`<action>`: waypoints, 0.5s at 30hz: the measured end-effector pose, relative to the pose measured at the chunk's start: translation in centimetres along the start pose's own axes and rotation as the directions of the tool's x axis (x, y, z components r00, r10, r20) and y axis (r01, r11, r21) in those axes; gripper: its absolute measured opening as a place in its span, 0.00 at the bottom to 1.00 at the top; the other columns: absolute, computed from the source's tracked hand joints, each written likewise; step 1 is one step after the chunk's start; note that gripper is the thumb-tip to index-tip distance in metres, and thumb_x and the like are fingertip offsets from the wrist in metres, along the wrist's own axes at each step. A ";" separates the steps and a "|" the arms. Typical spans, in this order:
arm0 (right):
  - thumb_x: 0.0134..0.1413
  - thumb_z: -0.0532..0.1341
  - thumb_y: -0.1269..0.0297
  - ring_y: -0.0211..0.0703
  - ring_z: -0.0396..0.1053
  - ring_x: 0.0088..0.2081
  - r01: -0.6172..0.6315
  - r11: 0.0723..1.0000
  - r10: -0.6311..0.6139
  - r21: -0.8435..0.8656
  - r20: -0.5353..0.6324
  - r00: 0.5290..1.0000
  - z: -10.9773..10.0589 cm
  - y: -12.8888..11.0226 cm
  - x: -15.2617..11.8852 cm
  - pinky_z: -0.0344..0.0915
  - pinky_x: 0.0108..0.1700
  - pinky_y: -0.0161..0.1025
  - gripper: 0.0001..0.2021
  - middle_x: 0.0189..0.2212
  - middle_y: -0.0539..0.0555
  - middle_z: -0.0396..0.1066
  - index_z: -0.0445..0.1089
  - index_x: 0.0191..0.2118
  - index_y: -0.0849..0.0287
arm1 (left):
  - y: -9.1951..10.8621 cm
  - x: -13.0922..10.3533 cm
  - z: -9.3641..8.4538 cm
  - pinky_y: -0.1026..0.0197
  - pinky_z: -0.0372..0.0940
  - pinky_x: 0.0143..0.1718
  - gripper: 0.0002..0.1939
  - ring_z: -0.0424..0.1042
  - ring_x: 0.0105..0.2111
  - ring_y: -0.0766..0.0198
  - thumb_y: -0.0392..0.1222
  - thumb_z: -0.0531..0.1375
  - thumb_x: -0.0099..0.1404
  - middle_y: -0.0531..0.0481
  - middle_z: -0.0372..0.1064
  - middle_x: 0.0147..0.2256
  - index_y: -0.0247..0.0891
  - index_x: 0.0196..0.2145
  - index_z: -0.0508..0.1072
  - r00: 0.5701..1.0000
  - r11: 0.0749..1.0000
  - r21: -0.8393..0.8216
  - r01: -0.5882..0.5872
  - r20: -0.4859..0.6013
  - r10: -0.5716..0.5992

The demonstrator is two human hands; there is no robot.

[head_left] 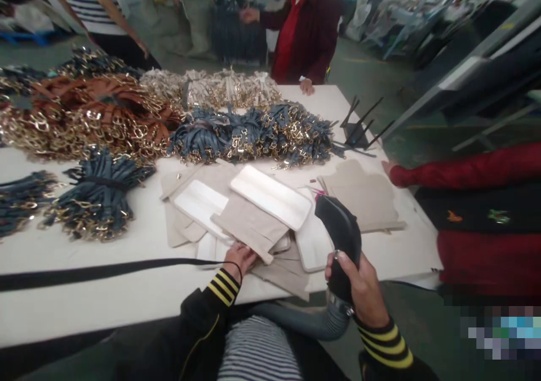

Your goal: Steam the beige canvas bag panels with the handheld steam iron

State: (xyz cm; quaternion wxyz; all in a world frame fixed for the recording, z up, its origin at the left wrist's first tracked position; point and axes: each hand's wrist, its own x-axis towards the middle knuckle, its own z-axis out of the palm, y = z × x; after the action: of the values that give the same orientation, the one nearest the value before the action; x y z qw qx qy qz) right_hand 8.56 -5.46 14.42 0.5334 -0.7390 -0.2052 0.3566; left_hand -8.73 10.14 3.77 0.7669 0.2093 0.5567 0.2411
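My right hand (364, 288) is wrapped around a black nozzle (340, 229), which joins a grey corrugated hose (313, 316) curving away in front of my body. The nozzle's upper end lies over the right side of a pile of cut pieces. My left hand (240, 260) is at the near edge of a beige fabric panel (253, 220), fingers closed on its edge and partly hidden. White rounded panels (270, 192) lie on and among the beige ones. More beige panels (359, 195) are stacked to the right of the nozzle.
Bundles of dark blue straps (249, 130) with gold clips, brown straps (93, 105) and pale straps (228, 88) cover the back of the white table (139, 291). A black device with antennas (357, 133) stands at the right. People stand behind and to the right.
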 end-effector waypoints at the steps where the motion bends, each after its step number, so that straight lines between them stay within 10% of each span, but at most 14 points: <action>1: 0.54 0.55 0.50 0.39 0.64 0.19 -0.002 1.000 0.003 -0.017 0.028 1.000 0.2 0.1 0.1 0.63 0.21 0.34 0.15 0.18 0.50 0.66 0.62 0.31 0.59 | -1.5 0.4 -0.6 0.65 0.67 0.32 0.11 0.69 0.25 0.70 0.26 0.59 0.51 0.54 0.66 0.20 0.36 0.23 0.60 0.998 0.999 0.013 0.049 -0.027 -0.049; 11: 0.53 0.54 0.51 0.40 0.67 0.22 0.030 0.941 0.115 -0.338 0.400 0.909 4.3 0.6 1.3 0.65 0.25 0.37 0.16 0.19 0.47 0.65 0.59 0.39 0.59 | 0.6 1.2 -5.1 0.64 0.66 0.29 0.05 0.72 0.27 0.65 0.36 0.61 0.53 0.46 0.71 0.26 0.34 0.27 0.67 0.999 0.996 0.094 0.003 -0.051 0.002; 15: 0.54 0.53 0.55 0.41 0.68 0.22 0.068 0.906 0.170 -0.417 0.506 0.845 6.5 0.1 1.8 0.66 0.27 0.38 0.15 0.20 0.47 0.64 0.58 0.43 0.60 | 3.2 2.3 -6.5 0.65 0.63 0.29 0.05 0.68 0.27 0.65 0.35 0.62 0.51 0.50 0.68 0.25 0.36 0.26 0.67 0.896 0.853 0.410 -0.325 -0.155 0.416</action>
State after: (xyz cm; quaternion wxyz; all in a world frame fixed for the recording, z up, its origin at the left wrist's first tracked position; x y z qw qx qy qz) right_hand 4.92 -0.11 12.67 0.2741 -0.7135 -0.3961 0.5088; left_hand -14.77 14.40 2.05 0.5791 0.4248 0.6288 0.2981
